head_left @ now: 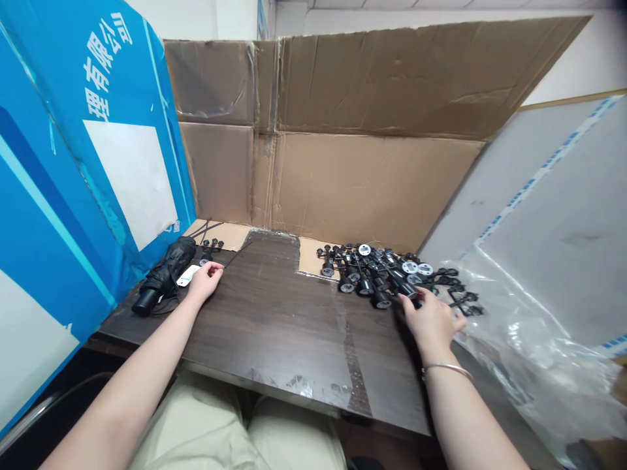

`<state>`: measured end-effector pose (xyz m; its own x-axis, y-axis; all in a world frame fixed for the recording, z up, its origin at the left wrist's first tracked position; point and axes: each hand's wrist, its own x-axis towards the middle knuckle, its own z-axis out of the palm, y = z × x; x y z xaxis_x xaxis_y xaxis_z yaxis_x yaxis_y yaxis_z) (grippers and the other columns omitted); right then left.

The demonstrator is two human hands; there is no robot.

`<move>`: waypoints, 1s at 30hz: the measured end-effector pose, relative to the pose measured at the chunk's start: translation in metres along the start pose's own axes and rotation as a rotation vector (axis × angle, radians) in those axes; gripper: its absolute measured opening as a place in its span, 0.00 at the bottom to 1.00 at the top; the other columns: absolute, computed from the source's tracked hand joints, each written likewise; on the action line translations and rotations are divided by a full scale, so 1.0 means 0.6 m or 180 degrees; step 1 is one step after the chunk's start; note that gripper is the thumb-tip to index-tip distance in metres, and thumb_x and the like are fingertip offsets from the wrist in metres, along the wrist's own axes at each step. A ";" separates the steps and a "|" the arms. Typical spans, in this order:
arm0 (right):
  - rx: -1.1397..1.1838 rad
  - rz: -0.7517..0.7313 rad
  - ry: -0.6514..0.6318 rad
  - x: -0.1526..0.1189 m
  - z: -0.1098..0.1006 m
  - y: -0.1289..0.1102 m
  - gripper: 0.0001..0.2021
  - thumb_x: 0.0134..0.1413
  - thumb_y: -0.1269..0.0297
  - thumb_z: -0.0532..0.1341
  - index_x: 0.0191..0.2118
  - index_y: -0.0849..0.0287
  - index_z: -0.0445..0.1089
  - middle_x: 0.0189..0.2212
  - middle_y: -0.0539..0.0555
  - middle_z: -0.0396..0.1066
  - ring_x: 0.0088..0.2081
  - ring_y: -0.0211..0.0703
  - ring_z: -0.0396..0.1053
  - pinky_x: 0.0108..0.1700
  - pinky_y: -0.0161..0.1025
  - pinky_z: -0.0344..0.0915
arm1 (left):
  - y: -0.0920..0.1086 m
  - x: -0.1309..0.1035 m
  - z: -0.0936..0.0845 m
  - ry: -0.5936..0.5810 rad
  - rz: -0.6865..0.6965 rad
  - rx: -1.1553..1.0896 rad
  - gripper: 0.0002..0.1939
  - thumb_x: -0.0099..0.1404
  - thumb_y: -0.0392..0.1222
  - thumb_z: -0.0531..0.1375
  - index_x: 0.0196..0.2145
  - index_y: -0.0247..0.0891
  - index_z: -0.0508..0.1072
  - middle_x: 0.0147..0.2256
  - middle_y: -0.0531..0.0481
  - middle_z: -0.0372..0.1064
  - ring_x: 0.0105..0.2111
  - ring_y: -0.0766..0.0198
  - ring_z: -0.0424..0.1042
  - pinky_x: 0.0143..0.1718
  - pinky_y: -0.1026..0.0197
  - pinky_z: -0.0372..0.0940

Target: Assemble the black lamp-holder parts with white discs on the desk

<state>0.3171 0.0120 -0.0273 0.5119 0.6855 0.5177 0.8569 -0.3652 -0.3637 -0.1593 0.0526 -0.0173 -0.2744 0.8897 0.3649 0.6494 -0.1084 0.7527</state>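
From my head view, my left hand (206,282) has its thumb and fingers together on a thin, dark, rod-like piece (237,254), which points up and away over the dark brown wood-grain surface (274,313). Just beside that hand, on its outer side, lies a folded black fabric umbrella (169,271), and a white paper tag (188,275) is next to my fingers.

My right hand (432,318) has its thumb and fingers around the near end of a smooth black cylinder (402,283); I can't tell how firmly they close on it. Beyond and inward of it is a jumbled heap of black cylindrical and branching parts (365,286). Crumpled clear plastic (533,356) lies to its outer side.

I judge the cylinder light, rigid and a bit slippery, best held around its barrel. The rod looks slender enough to bend, so a light pinch near its end suits it.
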 end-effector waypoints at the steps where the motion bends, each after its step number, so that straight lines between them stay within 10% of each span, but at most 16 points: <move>1: 0.0077 -0.0028 0.0119 0.000 0.001 0.001 0.19 0.47 0.56 0.55 0.42 0.63 0.67 0.33 0.60 0.70 0.40 0.52 0.62 0.47 0.50 0.44 | 0.000 0.000 0.000 0.0005 0.0006 0.0002 0.07 0.52 0.41 0.55 0.28 0.38 0.70 0.28 0.51 0.71 0.31 0.62 0.69 0.36 0.61 0.64; 19: 0.0634 -0.0495 0.0909 -0.011 -0.039 -0.018 0.20 0.50 0.55 0.54 0.44 0.64 0.67 0.33 0.59 0.66 0.40 0.52 0.62 0.45 0.47 0.51 | 0.004 -0.003 0.001 -0.0012 0.0020 0.0086 0.08 0.52 0.42 0.54 0.29 0.38 0.70 0.28 0.51 0.71 0.31 0.61 0.69 0.36 0.61 0.64; 30: 0.1543 -0.1108 0.0911 -0.030 -0.076 -0.107 0.18 0.49 0.60 0.54 0.46 0.60 0.66 0.37 0.58 0.60 0.36 0.45 0.63 0.43 0.45 0.61 | 0.032 -0.023 0.006 -0.0419 0.1044 0.0748 0.08 0.55 0.41 0.52 0.30 0.39 0.69 0.30 0.49 0.69 0.34 0.59 0.68 0.39 0.59 0.62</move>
<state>0.2559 -0.0056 0.0223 0.2631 0.4933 0.8291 0.8853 0.2181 -0.4107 -0.1405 0.0402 -0.0100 0.0568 0.8756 0.4796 0.8355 -0.3047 0.4573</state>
